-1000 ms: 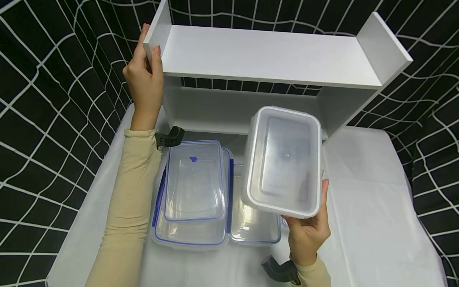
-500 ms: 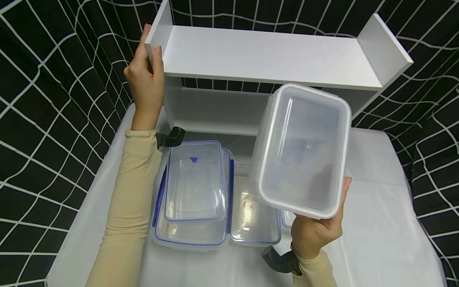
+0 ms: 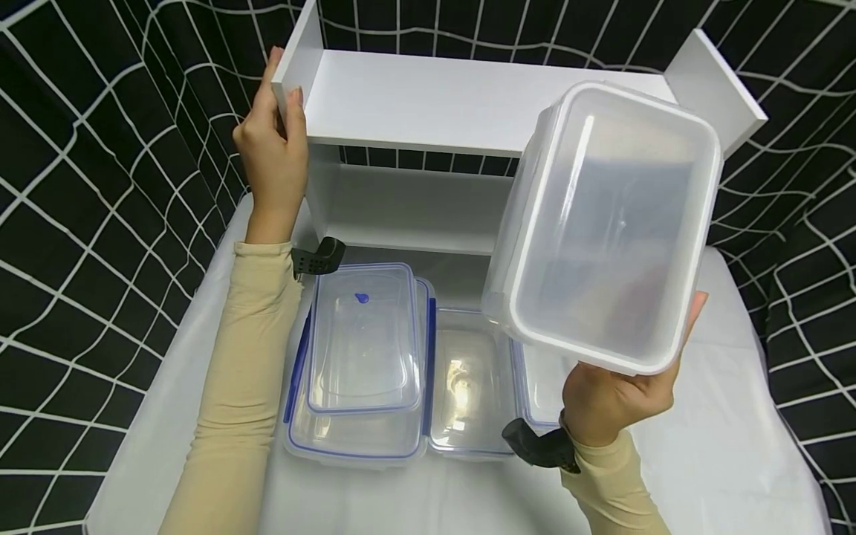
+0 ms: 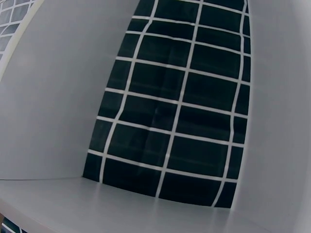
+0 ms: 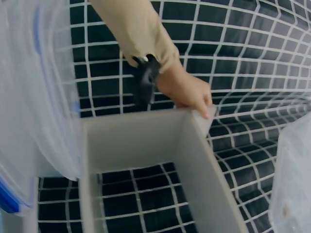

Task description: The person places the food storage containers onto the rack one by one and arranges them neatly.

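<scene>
My left hand (image 3: 273,148) grips the upper left side panel (image 3: 299,63) of a white shelf unit (image 3: 428,104), thumb on the inner face and fingers outside. The right wrist view also shows this left hand (image 5: 187,90) at the panel's corner. My right hand (image 3: 622,397) holds up a translucent food container (image 3: 615,223) with a white rim by its near right corner. The thumb lies along its side; the other fingers are mostly hidden behind it. The container is tilted, in front of the shelf's right part.
Clear lidded containers with blue seals stand before the shelf: a stack (image 3: 364,357) at left, a single one (image 3: 471,386) in the middle, another (image 3: 545,383) partly hidden at right. White cloth (image 3: 729,416) covers the table. Black fabric with white grid lines (image 3: 100,245) surrounds it.
My right hand has moved right and upward with the food container, bringing it nearer the camera. More of the rightmost container on the table now shows. My left hand stays on the shelf panel.
</scene>
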Demonstrator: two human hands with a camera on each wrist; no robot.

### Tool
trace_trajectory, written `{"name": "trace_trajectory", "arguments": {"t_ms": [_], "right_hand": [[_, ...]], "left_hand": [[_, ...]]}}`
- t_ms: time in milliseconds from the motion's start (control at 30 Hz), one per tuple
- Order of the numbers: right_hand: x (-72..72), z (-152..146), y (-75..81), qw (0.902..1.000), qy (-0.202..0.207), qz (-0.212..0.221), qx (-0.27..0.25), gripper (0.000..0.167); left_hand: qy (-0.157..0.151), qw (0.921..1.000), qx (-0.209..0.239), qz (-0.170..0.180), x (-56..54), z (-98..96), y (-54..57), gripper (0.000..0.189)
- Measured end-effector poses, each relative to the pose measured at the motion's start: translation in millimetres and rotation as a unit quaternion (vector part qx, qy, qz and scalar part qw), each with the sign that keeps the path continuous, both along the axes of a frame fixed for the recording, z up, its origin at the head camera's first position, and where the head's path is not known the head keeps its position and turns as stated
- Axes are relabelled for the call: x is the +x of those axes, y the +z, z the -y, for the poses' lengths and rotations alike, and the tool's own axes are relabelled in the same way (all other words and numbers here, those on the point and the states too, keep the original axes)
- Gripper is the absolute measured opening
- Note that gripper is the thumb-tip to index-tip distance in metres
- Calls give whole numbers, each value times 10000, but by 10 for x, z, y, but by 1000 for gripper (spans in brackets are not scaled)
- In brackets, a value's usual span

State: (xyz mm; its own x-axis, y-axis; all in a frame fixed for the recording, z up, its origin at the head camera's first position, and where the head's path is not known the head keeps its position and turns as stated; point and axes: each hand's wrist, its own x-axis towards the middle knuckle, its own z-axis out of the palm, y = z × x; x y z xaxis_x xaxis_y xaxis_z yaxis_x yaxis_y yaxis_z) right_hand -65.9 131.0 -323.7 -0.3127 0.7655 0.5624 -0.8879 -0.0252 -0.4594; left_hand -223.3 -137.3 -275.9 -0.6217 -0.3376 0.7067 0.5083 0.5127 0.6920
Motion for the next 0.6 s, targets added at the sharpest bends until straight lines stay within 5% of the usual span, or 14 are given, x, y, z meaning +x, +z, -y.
{"name": "trace_trajectory", "arguments": {"t_ms": [267,600], "right_hand": [[-208,-34,133,9976,608,-49,331,111],[-519,-78,294,9886,1250,309,774,111]], "left_hand": [[0,10000,9,11,-11,19,2,39],[-22,9998,-155,-126,-4,34,4,39]]}}
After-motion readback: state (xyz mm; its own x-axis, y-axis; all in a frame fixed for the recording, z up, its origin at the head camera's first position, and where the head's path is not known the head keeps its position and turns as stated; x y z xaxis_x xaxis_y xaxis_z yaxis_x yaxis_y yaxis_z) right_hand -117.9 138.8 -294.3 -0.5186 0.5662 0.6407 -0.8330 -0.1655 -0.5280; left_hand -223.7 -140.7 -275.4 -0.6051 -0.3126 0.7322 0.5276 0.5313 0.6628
